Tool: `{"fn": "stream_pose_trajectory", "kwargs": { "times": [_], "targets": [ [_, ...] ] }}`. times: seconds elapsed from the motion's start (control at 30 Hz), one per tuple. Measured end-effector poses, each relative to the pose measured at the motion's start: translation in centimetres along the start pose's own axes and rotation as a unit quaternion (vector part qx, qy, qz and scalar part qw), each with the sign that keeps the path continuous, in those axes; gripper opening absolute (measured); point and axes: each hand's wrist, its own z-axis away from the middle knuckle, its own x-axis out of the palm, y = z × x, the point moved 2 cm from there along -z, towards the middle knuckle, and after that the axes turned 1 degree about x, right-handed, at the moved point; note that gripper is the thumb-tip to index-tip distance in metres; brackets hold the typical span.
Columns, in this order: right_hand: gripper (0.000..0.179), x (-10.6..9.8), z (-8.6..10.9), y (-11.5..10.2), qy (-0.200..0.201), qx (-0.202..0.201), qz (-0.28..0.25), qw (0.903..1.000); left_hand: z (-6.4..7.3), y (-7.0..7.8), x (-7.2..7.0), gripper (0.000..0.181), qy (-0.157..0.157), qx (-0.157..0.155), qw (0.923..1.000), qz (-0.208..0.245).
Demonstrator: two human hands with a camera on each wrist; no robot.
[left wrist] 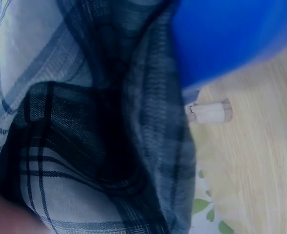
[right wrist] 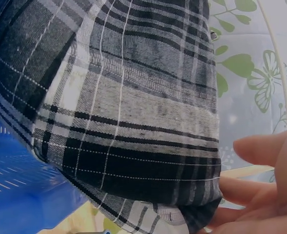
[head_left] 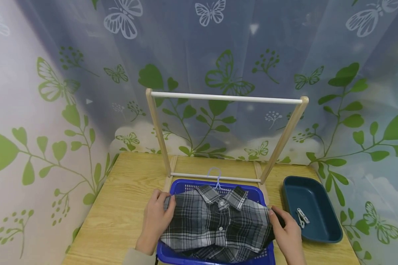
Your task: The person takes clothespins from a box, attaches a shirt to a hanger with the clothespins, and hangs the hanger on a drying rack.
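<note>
A black, grey and white plaid shirt (head_left: 219, 221) lies over a blue basket (head_left: 215, 182), with its collar toward the back. The light hook of a hanger (head_left: 215, 173) sticks out at the collar. My left hand (head_left: 157, 217) pinches the shirt at its left shoulder between thumb and fingers. At the other side, my right hand (head_left: 286, 232) is at the sleeve edge. In the right wrist view, its lower fingers (right wrist: 233, 190) touch the cloth while its uppermost digit stands apart from it. The left wrist view shows a dark fold of the shirt close up.
A wooden rack (head_left: 285, 140) with a white top bar (head_left: 225, 97) stands behind the basket. To the right, a dark teal tub (head_left: 321, 209) holds white clips (head_left: 302, 217). Wooden tabletop (head_left: 119, 217) extends left, and a printed curtain (head_left: 192, 55) hangs behind.
</note>
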Motion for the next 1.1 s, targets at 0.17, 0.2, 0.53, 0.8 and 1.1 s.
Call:
{"fn": "stream_pose_trajectory", "kwargs": {
  "times": [0.17, 0.2, 0.53, 0.8, 1.1],
  "targets": [
    [0.040, -0.1, 0.2, -0.2, 0.036, -0.023, -0.006, 0.9991, -0.1, 0.3, -0.4, 0.010, 0.014, 0.007, 0.9998, 0.012],
    [0.038, -0.2, 0.2, -0.3, 0.043, -0.025, -0.007, 0.9988, -0.1, 0.4, -0.4, 0.010, 0.016, 0.008, 0.9997, 0.015],
    [0.025, 0.0, 0.4, -0.6, 0.102, -0.045, 0.001, 0.9938, -0.1, 0.7, -0.8, 0.010, 0.045, 0.032, 0.9982, 0.022],
    [0.023, 0.2, 0.3, -0.5, 0.135, -0.021, -0.016, 0.9905, -0.4, 1.1, -1.2, 0.010, 0.057, 0.047, 0.9968, 0.029],
    [0.014, 0.2, 0.2, -0.6, 0.169, -0.024, -0.036, 0.9847, -0.8, 1.6, -1.8, 0.012, 0.059, 0.067, 0.9931, 0.077]
  ]
}}
